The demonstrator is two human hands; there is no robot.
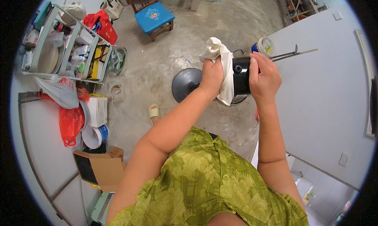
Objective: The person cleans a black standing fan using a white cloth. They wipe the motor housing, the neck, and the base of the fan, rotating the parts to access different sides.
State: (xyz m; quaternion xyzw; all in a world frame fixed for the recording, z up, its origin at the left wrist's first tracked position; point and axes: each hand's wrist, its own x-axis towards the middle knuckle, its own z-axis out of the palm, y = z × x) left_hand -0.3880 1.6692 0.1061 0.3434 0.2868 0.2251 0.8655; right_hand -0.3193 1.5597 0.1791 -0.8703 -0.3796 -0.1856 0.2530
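My left hand grips a white cloth, which lies bunched and draped against the left side of a glossy black housing with a small round knob. This looks like the motor housing of a standing fan. At the housing's right end, my right hand holds it with the fingers together along its edge. Below, on the floor, is a round black base, partly behind my left hand and forearm. Part of a wire grille shows under the housing. A black cable end shows behind it.
A white bucket and thin rods are by the white wall at right. A blue-cushioned wooden chair stands ahead. At left are a loaded shelf rack, plastic bags, a bucket and an open cardboard box.
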